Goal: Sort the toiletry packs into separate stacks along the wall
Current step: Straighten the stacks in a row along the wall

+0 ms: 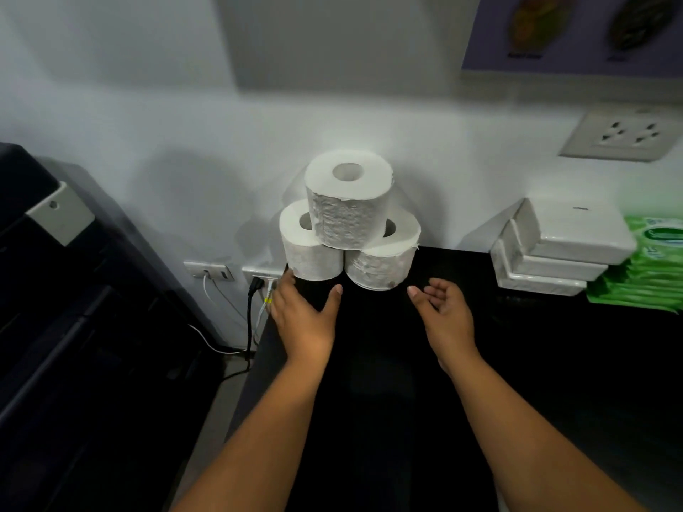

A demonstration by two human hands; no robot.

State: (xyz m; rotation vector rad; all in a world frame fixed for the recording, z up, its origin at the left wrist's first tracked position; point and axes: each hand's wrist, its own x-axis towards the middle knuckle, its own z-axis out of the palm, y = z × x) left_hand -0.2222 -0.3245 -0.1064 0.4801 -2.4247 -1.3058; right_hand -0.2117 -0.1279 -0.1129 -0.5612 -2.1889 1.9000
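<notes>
Steadying the white paper roll pyramid (349,223) suits both empty hands, left hand (303,308) spread, right hand (445,312) loosely curled; perhaps nudge gently.

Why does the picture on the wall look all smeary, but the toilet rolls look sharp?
Head view: the wall poster sits at the wide lens's edge, so it blurs and stretches; the toilet rolls sit mid-frame, brightly lit, casting soft shadows on the wall.

Three toilet rolls (349,219) piled against the wall on a black table (554,364).
Left hand (301,312) and right hand (445,314) hover open just before them; white packs (558,249) and green packs (643,282) stacked right.
</notes>
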